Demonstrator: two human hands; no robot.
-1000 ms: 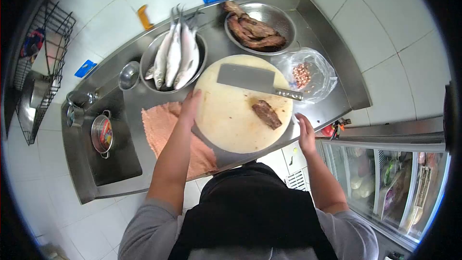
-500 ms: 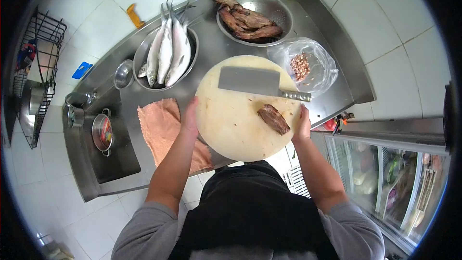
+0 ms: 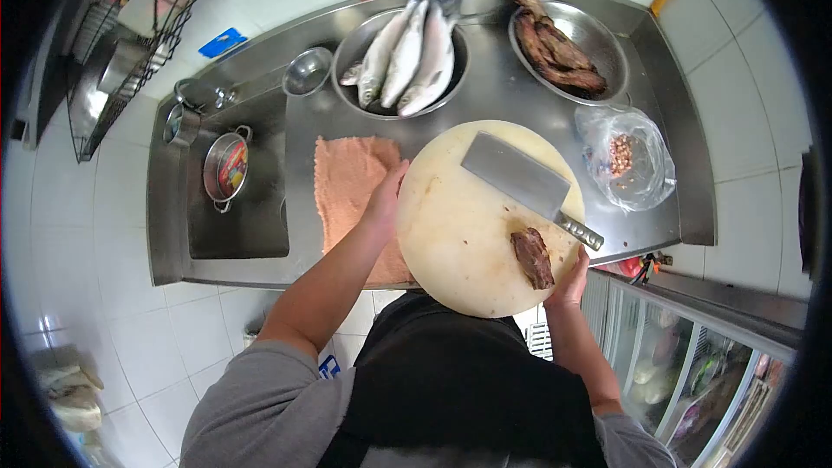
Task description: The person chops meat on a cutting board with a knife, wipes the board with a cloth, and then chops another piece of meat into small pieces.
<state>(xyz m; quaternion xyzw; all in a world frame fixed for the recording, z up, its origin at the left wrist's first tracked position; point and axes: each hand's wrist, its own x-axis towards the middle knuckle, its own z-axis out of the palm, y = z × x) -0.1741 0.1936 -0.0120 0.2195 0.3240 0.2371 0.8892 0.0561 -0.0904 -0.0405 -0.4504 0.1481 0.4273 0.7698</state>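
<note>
Between my two hands is a thick round cutting board (image 3: 446, 225), gripped at its opposite edges. My left hand (image 3: 387, 199) is closed on the left edge, its fingers partly hidden. At the lower right edge, my right hand (image 3: 568, 284) holds the board with the fingers mostly underneath. On the board lies a cleaver (image 3: 516, 175), its metal handle reaching past the right rim. Below the cleaver sits a piece of dark browned meat (image 3: 532, 257). A peach-coloured cloth (image 3: 351, 178) lies on the counter beside my left hand, partly covered by the board and forearm.
Whole fish (image 3: 406, 61) fill a metal bowl behind the board. A perforated metal bowl (image 3: 613, 48) holds browned meat strips. Right of the board is a plastic bag (image 3: 646, 178) with small reddish pieces. A sink (image 3: 251, 238) with a pot is left; a glass-fronted fridge (image 3: 685, 364) stands lower right.
The camera view has swung, shifting the counter and bowls rightward in the picture. The board, still in both hands, has turned slightly clockwise with the cleaver and meat on it.
</note>
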